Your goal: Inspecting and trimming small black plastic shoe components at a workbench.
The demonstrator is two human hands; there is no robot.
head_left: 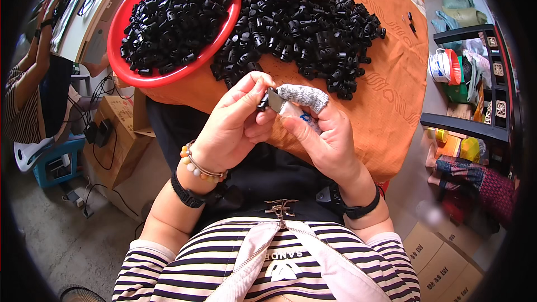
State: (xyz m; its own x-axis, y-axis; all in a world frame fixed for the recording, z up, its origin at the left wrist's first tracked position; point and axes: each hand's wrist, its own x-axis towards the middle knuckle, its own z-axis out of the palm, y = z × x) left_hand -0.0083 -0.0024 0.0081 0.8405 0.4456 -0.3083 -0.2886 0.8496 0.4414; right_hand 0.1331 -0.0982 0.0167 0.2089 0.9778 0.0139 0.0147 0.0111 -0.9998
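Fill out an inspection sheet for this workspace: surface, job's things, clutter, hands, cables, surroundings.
Surface: orange cloth covering the table.
Job's things: small black plastic part pinched by the left hand; thin blade held by the right hand, whose forefinger wears a grey cot; loose pile of black parts; red basin full of the same.
Clutter: one stray part near the cloth's far edge.
Hands: both closed, working together at the table's near edge.
Cables: black leads and adapters over cardboard boxes, left.
Surroundings: shelf with bags, right; another person, far left.
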